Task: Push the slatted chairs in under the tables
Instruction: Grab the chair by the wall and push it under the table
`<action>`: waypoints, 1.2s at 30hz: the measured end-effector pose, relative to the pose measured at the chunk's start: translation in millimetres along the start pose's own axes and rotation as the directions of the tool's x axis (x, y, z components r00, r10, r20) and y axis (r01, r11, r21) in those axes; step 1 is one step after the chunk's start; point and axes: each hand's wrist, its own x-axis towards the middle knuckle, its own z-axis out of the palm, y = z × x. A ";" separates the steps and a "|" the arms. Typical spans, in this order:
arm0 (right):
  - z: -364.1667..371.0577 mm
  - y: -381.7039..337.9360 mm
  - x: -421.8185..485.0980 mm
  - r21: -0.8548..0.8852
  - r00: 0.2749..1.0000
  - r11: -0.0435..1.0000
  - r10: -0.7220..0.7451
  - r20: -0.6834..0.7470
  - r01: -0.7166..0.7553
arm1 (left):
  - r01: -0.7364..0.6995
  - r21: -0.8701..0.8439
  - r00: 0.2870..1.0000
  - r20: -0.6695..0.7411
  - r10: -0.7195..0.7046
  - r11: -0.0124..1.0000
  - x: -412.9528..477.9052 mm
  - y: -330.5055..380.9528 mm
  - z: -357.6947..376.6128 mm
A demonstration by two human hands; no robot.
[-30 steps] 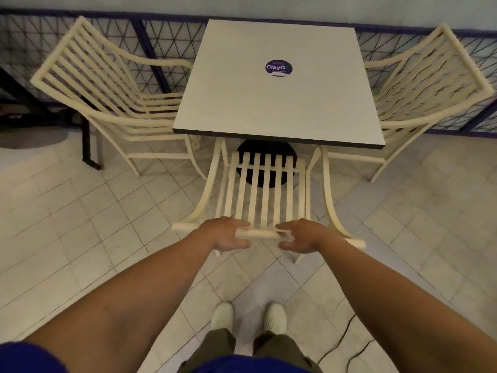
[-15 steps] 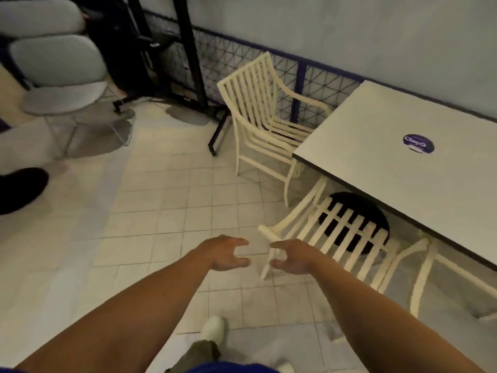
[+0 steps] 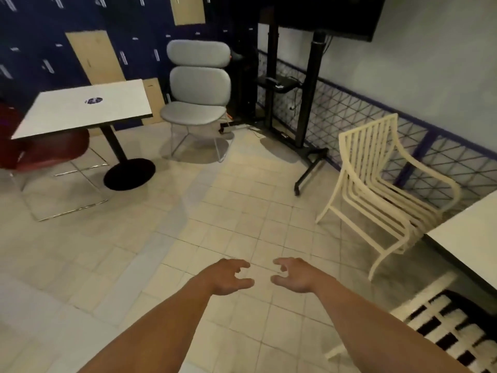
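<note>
A cream slatted chair (image 3: 382, 184) stands on the tiles at the right, its seat partly under the corner of a white table (image 3: 473, 238). Another slatted chair (image 3: 446, 327) sits tucked under that table at the lower right; only its back shows. My left hand (image 3: 228, 277) and my right hand (image 3: 294, 275) hover side by side over bare floor in the lower middle, fingers loosely curled, holding nothing. Both are well left of the chairs.
A second white table (image 3: 80, 109) on a black pedestal stands at the far left with a dark red chair (image 3: 45, 154) under it. A grey padded chair (image 3: 197, 95) and a black wheeled screen stand (image 3: 306, 109) sit at the back. Tiled floor lies between.
Both hands have let go of the slatted chair's back, which stays pushed under the table. My view has swung left, so the table and chairs now sit at the right edge.
</note>
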 end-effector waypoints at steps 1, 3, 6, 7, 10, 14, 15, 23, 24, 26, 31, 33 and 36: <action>-0.8 -14.8 14.6 0.000 1.000 1.000 -0.001 0.004 0.001 | 0.005 -0.004 1.000 -0.010 -0.005 1.000 3.0 -13.7 -13.2; -5.1 -43.2 43.9 0.007 1.000 1.000 -0.011 0.005 0.011 | 0.009 -0.012 0.999 -0.032 -0.010 1.000 9.2 -38.1 -42.2; -17.7 -78.5 82.6 0.031 1.000 0.999 -0.016 0.011 0.016 | 0.030 -0.035 0.997 -0.065 -0.032 0.999 19.7 -68.0 -85.2; -23.0 -86.9 93.1 0.031 1.000 0.999 -0.017 0.013 0.017 | 0.034 -0.035 0.997 -0.072 -0.036 0.999 24.3 -75.4 -97.7; -43.5 -106.2 130.5 0.044 1.000 0.999 -0.020 0.023 0.019 | 0.040 -0.044 0.994 -0.096 -0.044 0.998 50.1 -95.1 -132.1; -71.9 -120.1 183.2 0.059 1.000 0.998 -0.013 0.018 0.011 | 0.050 -0.049 0.995 -0.081 -0.054 0.998 95.1 -107.8 -165.4; -79.1 -122.0 197.5 0.061 1.000 0.998 -0.015 0.019 0.014 | 0.051 -0.045 0.996 -0.076 -0.054 0.998 106.9 -108.7 -174.0; -180.4 -130.8 330.7 0.058 0.999 0.998 -0.036 0.011 0.035 | 0.078 -0.038 0.994 -0.078 -0.081 0.996 227.9 -108.7 -278.9; -196.1 -131.3 344.8 0.055 0.999 0.998 -0.034 0.014 0.033 | 0.086 -0.043 0.993 -0.081 -0.089 0.995 241.9 -107.2 -294.1; -232.6 -134.6 374.7 0.042 0.999 0.998 -0.037 0.006 0.036 | 0.086 -0.043 0.991 -0.104 -0.090 0.995 272.1 -101.0 -328.2; -310.1 -147.2 438.2 0.036 0.999 0.998 -0.048 -0.026 0.049 | 0.043 -0.028 0.990 -0.134 -0.047 0.999 339.9 -91.0 -398.6; -332.6 -151.9 462.3 0.056 0.999 0.998 -0.036 -0.033 0.038 | 0.033 -0.018 0.992 -0.123 -0.035 0.999 367.3 -87.1 -426.1; -363.5 -153.8 504.2 0.084 0.998 0.996 -0.007 -0.061 0.012 | -0.012 0.014 0.995 -0.103 0.013 1.000 419.0 -86.1 -468.6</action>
